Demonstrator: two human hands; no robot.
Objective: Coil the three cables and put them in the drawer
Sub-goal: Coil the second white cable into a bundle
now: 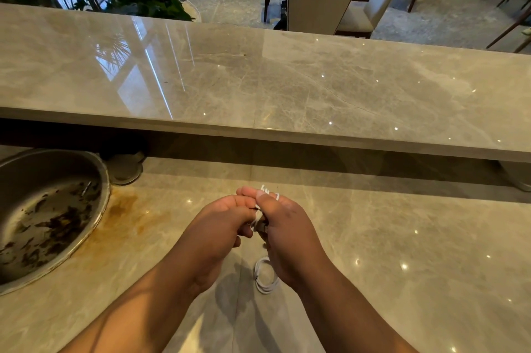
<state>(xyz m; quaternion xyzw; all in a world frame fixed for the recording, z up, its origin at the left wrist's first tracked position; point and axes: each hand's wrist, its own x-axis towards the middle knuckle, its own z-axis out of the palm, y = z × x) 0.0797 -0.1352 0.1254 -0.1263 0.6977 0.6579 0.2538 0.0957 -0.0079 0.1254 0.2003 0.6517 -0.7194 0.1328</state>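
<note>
Cables visible number two: one white cable gripped by left hand and right hand, one coiled cable below.

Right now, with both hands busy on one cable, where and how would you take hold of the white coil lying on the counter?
Take the coiled white cable across its bundled strands at the left arc, which is in plain view; the right hand covers part of the right side. It lies flat on the lower counter, so come from above and pinch all loops together, probably keeping the coil intact.

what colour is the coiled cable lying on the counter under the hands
White, seen in the head view: the coiled cable lies on the counter.
</note>
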